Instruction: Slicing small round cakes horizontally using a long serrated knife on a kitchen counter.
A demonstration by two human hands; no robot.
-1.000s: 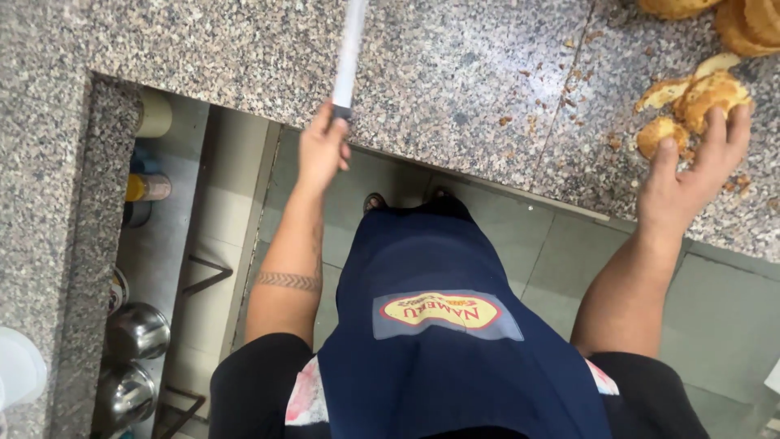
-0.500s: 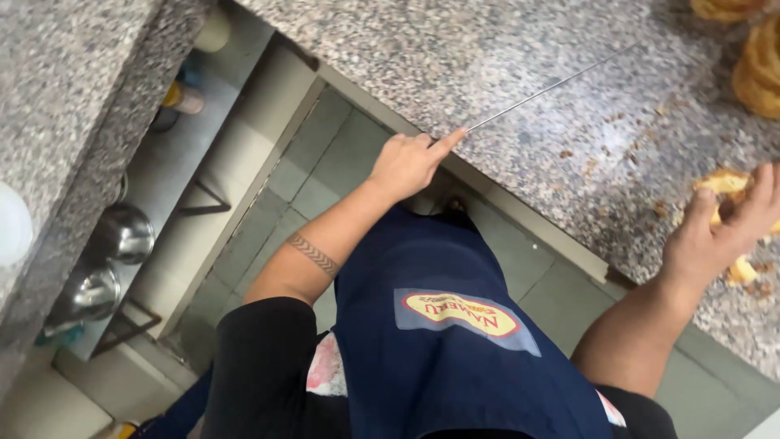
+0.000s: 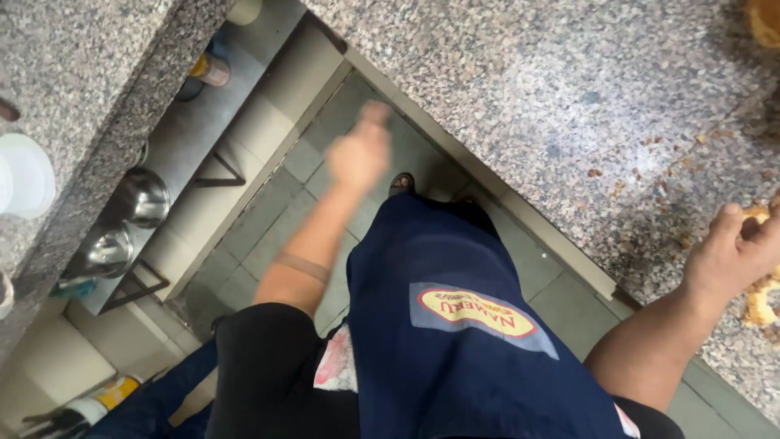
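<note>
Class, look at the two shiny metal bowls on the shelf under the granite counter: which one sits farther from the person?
The upper round steel bowl, lying higher in the picture and farther along the shelf; the lower steel bowl sits nearer the person.

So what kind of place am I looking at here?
Probably a working kitchen: speckled granite counters, steel bowls on a shelf underneath, and the right hand on crumbly bread. The person wears a dark apron.
</note>
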